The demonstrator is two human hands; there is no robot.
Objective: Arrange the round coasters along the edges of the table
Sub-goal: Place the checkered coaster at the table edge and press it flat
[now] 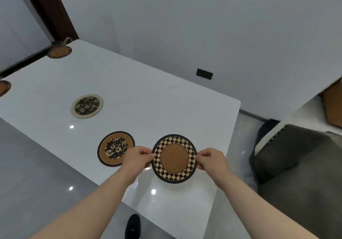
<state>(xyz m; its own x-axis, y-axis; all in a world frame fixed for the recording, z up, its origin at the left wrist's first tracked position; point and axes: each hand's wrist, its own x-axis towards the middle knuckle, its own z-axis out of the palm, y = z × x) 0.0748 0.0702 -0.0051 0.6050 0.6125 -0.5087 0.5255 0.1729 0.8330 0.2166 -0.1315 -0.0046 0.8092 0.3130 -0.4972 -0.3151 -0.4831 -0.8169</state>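
A checkered coaster (174,158) with a cork middle and dark rim is held just over the white table (140,98), near its front edge. My left hand (138,157) pinches its left rim and my right hand (208,159) pinches its right rim. A brown coaster with a floral middle (114,148) lies flat just left of my left hand. A cream-rimmed floral coaster (86,106) lies farther back. A brown coaster (59,52) sits at the far left corner, and another brown coaster (4,88) shows partly at the frame's left border.
A dark padded chair (296,157) stands to the right of the table. A black wall socket (204,73) is on the grey wall behind. A black shoe (132,226) shows on the glossy floor below the table's front edge.
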